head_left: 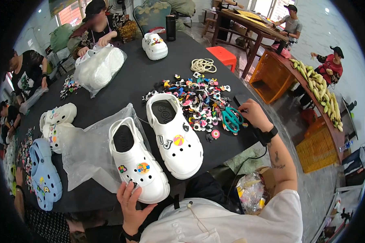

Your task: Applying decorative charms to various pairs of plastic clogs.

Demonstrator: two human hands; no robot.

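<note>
Two white clogs lie before me on the dark table, toes toward me. My left hand (130,208) grips the toe of the left clog (150,184), fingertips by a small dark charm and thumb at its lower edge. Colourful charms sit on its top. The right clog (182,156) carries letter-shaped charms and a beach-ball charm. My right hand (254,115) is at the table's right side with its fingers drawn together, beside teal-handled scissors (232,120). Whatever those fingers pinch is too small to tell. Beyond the clogs spreads a pile of loose charms (205,101).
A clear plastic bag (89,152) lies left of the clogs, near a blue clog (44,174) and cream clogs (59,121). Farther off are a coiled cord (203,65), another white clog (155,46) and a black bottle (171,28). Across the table, a person (101,30) handles bagged white clogs (101,69).
</note>
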